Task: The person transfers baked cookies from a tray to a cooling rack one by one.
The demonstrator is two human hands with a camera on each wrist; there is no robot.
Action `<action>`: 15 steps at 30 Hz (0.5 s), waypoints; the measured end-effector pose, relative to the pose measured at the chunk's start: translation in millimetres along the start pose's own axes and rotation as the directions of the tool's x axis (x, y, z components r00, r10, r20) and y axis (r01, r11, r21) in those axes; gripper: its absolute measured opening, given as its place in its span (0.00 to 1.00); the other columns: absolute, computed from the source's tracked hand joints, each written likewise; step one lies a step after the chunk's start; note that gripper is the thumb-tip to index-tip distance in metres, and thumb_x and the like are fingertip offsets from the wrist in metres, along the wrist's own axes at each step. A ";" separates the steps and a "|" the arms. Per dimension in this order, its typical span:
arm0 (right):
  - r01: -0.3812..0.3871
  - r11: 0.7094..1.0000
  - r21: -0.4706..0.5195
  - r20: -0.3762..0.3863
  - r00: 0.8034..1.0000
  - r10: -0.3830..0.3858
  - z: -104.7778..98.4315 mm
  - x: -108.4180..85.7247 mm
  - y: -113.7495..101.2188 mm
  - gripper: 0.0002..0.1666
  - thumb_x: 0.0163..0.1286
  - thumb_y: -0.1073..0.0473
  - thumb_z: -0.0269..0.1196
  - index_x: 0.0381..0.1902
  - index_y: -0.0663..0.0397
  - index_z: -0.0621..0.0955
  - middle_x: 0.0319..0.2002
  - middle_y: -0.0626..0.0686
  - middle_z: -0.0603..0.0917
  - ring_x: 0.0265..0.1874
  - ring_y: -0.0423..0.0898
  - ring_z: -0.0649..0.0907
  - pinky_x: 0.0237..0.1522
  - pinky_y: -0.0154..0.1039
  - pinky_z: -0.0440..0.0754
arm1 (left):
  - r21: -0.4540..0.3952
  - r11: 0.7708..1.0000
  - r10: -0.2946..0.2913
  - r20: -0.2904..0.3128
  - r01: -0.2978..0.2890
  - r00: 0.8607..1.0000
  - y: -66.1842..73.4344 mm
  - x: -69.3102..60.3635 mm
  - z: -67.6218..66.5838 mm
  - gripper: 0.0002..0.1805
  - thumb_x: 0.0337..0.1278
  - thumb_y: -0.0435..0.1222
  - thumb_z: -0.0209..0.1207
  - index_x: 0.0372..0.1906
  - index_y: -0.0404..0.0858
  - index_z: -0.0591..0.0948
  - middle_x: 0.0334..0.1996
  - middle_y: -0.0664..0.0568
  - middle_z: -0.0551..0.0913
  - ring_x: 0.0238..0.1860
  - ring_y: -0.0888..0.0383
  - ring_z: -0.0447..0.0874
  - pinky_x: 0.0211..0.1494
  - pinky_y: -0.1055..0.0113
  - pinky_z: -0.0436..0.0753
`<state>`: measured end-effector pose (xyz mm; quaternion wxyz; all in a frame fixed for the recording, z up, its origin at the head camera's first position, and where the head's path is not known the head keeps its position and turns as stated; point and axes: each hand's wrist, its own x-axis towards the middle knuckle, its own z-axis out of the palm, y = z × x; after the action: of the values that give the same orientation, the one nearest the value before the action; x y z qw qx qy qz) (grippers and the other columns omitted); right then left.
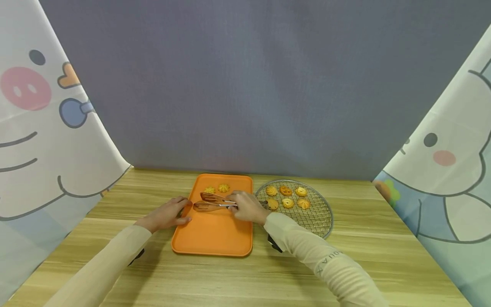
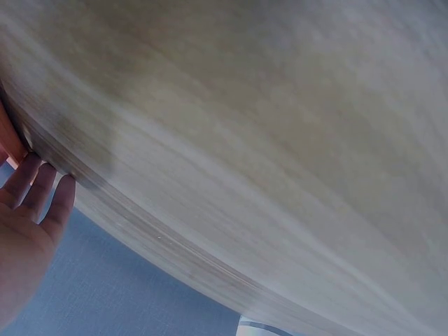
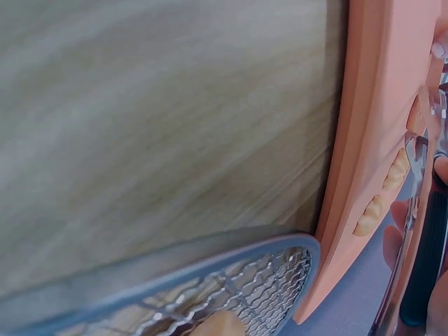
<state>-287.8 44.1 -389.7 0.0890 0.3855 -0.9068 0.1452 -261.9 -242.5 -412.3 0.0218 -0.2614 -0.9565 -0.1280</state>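
Tongs [image 1: 209,207], gripped in our R hand [image 1: 245,207], are over orange tray [image 1: 212,238], tips nr its L edge. Our L hand [image 1: 166,215], fingers loosely extended, touches that edge; 2 cookies [image 1: 224,187] sit nr far edge.

A table [image 1: 383,247] with light, streaked wood grain was backed by a plain grey-blue cloth [image 1: 245,94]. On the left sheet [image 1: 19,268], a white cartoon figure [image 1: 19,183] with a pink snout [image 1: 26,88] was printed, and beside it an orange shape [image 1: 70,76] and a blue, spoon-like shape [image 1: 73,113] were drawn. On the right sheet [image 1: 456,277], another white figure [image 1: 460,132] was shown with a pink cheek [image 1: 444,157].
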 end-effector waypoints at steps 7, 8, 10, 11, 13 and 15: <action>0.008 1.000 0.009 0.013 1.000 -0.008 1.2 2.6 -1.5 0.18 0.64 0.62 0.57 0.52 0.53 0.79 0.48 0.51 0.81 0.41 0.45 0.82 0.28 0.30 0.76 | 0.004 1.000 -0.012 0.008 0.012 1.000 -0.3 0.2 0.0 0.27 0.56 0.48 0.58 0.56 0.36 0.72 0.55 0.38 0.71 0.55 0.38 0.71 0.55 0.44 0.71; 0.007 1.000 0.010 0.014 1.000 -0.007 1.2 2.7 -1.7 0.18 0.64 0.62 0.57 0.52 0.53 0.79 0.48 0.51 0.81 0.40 0.45 0.82 0.26 0.30 0.74 | 0.003 1.000 -0.012 0.009 0.012 1.000 -0.4 0.4 0.1 0.27 0.56 0.48 0.58 0.56 0.36 0.72 0.55 0.39 0.71 0.55 0.38 0.71 0.55 0.44 0.71; 0.005 1.000 0.007 0.014 1.000 -0.005 1.5 3.1 -1.9 0.19 0.63 0.63 0.57 0.53 0.53 0.79 0.48 0.51 0.81 0.39 0.44 0.83 0.25 0.29 0.72 | 0.004 1.000 -0.012 0.010 0.012 1.000 -0.9 0.4 0.4 0.27 0.56 0.49 0.58 0.56 0.36 0.72 0.55 0.39 0.71 0.55 0.38 0.71 0.55 0.44 0.71; 0.004 1.000 0.005 0.013 1.000 -0.004 1.5 3.3 -1.9 0.19 0.63 0.63 0.57 0.53 0.53 0.79 0.48 0.51 0.81 0.38 0.44 0.83 0.24 0.28 0.71 | 0.003 1.000 -0.011 0.009 0.011 1.000 -1.1 0.5 0.5 0.27 0.56 0.49 0.58 0.56 0.36 0.72 0.55 0.39 0.71 0.55 0.38 0.71 0.55 0.44 0.71; 0.002 1.000 -0.006 0.011 1.000 -0.002 1.6 3.4 -2.0 0.18 0.63 0.63 0.57 0.52 0.53 0.79 0.48 0.51 0.81 0.38 0.44 0.83 0.24 0.28 0.70 | 0.002 1.000 -0.010 0.008 0.010 1.000 -1.4 0.5 0.7 0.27 0.56 0.49 0.57 0.56 0.36 0.72 0.55 0.40 0.71 0.55 0.39 0.71 0.54 0.44 0.71; 0.001 1.000 -0.013 0.008 1.000 -0.001 1.4 3.4 -2.1 0.18 0.63 0.63 0.57 0.52 0.52 0.79 0.48 0.50 0.81 0.39 0.44 0.82 0.24 0.28 0.70 | -0.001 1.000 -0.008 0.007 0.008 1.000 -1.8 0.2 1.0 0.27 0.56 0.49 0.57 0.56 0.36 0.72 0.55 0.40 0.72 0.55 0.39 0.71 0.54 0.44 0.71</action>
<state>-288.7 39.9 -389.7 0.0877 0.3859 -0.9080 0.1376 -263.0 -243.7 -413.6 0.0178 -0.2579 -0.9575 -0.1275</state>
